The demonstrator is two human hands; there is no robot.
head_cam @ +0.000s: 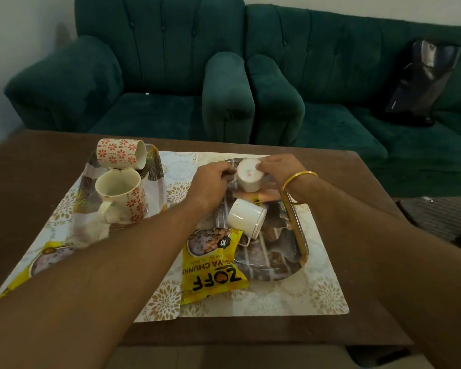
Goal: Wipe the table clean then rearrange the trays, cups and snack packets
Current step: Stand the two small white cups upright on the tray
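Note:
A white cup (248,174) stands upside down at the far end of the gold-handled tray (296,251). My right hand (276,166) grips its right side and my left hand (210,182) touches its left side. A second white cup (246,218) lies on its side on the same tray. A yellow snack packet (213,265) overlaps the tray's left edge. An orange packet (266,195) lies under the cups. On the left tray (155,166) one red-flowered cup (120,153) lies on its side and another (123,198) stands tilted. Another yellow packet (48,259) shows under my left forearm.
The trays rest on patterned placemats (325,288) on a brown wooden table (37,166). Behind the table stand a green armchair (133,70) and a green sofa (343,83) with a black bag (423,81) on it.

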